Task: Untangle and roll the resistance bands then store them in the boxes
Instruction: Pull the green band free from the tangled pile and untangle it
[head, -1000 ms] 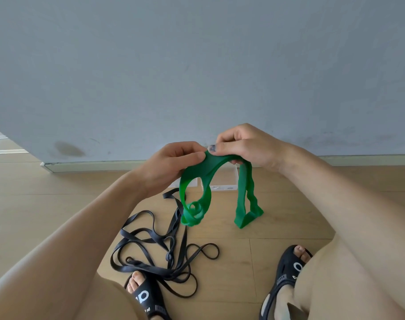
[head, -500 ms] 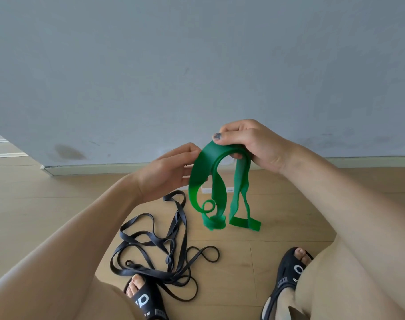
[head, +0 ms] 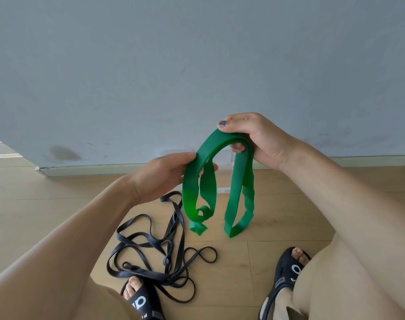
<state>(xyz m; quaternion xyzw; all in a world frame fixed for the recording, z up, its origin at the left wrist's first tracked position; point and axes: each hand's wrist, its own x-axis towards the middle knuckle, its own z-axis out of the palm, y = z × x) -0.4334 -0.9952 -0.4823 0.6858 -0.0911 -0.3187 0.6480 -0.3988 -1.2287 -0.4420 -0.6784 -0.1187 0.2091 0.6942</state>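
Mid-untangling: green band point(head: 216, 181) draped over right hand point(head: 254, 139), pinched at the top above the floor; left hand point(head: 164, 176) gripping its left strand; black bands point(head: 155, 257) lying knotted below; next, judged: freeing the lower-left twist.

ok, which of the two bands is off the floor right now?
The green band: both hands hold it up, right hand at the top of the arch, left hand on its side. The black band lies tangled on the floor.
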